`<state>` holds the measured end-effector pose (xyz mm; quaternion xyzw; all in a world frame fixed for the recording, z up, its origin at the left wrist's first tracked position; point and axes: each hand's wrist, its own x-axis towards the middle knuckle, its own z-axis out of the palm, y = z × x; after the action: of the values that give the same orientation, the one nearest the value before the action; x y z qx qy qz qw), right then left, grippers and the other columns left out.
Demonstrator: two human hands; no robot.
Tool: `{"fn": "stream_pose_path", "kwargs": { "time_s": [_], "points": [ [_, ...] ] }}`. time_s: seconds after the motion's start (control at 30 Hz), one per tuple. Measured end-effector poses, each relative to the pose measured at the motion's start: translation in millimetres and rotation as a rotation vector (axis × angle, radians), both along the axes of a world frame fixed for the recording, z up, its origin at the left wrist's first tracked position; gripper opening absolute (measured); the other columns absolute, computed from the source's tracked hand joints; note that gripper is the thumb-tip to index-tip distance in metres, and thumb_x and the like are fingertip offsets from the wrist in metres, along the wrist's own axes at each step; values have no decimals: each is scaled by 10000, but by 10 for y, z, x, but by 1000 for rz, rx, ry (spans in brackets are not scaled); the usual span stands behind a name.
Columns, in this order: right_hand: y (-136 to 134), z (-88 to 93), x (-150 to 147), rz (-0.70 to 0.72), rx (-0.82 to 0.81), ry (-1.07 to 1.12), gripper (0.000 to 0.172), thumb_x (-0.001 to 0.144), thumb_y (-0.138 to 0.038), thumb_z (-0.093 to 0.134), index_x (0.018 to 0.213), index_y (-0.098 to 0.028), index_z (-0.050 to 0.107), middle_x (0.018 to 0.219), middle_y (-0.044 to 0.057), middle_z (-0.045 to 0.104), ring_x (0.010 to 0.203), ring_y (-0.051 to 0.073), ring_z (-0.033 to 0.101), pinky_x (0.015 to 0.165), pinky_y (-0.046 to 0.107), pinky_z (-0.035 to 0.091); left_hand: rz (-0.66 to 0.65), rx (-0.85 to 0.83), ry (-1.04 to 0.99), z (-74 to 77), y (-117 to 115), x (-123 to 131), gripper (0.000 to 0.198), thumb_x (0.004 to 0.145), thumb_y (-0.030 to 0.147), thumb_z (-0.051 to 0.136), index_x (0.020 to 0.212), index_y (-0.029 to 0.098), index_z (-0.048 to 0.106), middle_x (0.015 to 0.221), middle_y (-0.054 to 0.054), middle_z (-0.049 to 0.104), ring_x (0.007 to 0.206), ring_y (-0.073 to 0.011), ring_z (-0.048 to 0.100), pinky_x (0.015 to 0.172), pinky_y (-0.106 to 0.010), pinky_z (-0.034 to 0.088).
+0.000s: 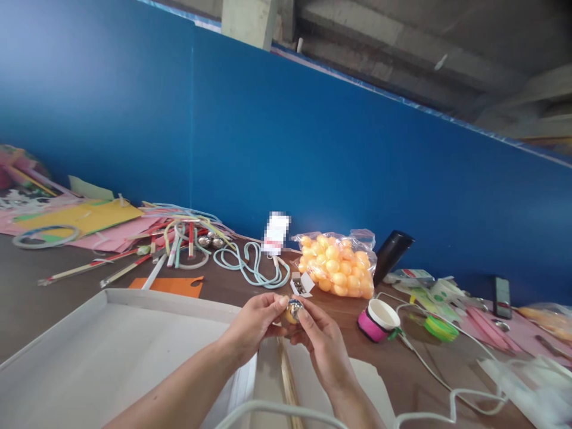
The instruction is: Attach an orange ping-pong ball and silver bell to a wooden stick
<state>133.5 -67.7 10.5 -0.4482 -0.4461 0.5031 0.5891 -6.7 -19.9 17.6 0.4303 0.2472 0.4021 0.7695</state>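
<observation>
A small, shiny silver ball (294,311), with a yellowish patch low on it, is held between both hands over the table. My left hand (259,322) pinches it from the left with thumb and fingertips. From the right, the thumb and fingers of my right hand (320,333) close around it. Just beyond the fingers stands a small open white box (302,285) with dark little pieces inside. Below the hands, a golden-brown stick (288,381) lies beside a large white tray (170,302). More silver balls (211,240) rest farther back on the left.
A clear bag of orange balls (337,265) lies near the blue partition (313,137), beside a black cylinder (393,256). Right of my hands are a pink-and-white cup (378,320) and a loose white cable (429,363). Coiled pale-blue cord (254,271) and coloured paper (89,221) lie left.
</observation>
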Motion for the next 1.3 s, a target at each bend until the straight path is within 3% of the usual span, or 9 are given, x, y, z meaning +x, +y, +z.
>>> {"fn": "stream_pose_path", "kwargs": {
  "time_s": [0.63,0.87,1.3],
  "points": [
    [-1,-25,18,7,9,-79,367,824,-336,596,1148,-163,589,855,57,642,674,177,587,628,334,497,16,-28,53,-20,8,-1,349,697,464,623,701,120,565,587,44,407,515,-57,428,580,-242,461],
    [5,-38,12,-16,16,-102,398,804,-369,609,1146,-166,597,862,63,654,684,202,610,626,364,529,56,11,83,-57,10,22,353,685,474,624,712,129,557,641,5,522,548,-88,513,622,-288,487],
    [19,-73,-3,8,12,-42,360,820,-351,602,1132,-171,605,856,67,649,669,173,605,616,315,496,109,52,97,-81,18,63,310,703,424,622,673,147,486,585,36,497,501,-85,521,541,-258,483]
  ]
}}
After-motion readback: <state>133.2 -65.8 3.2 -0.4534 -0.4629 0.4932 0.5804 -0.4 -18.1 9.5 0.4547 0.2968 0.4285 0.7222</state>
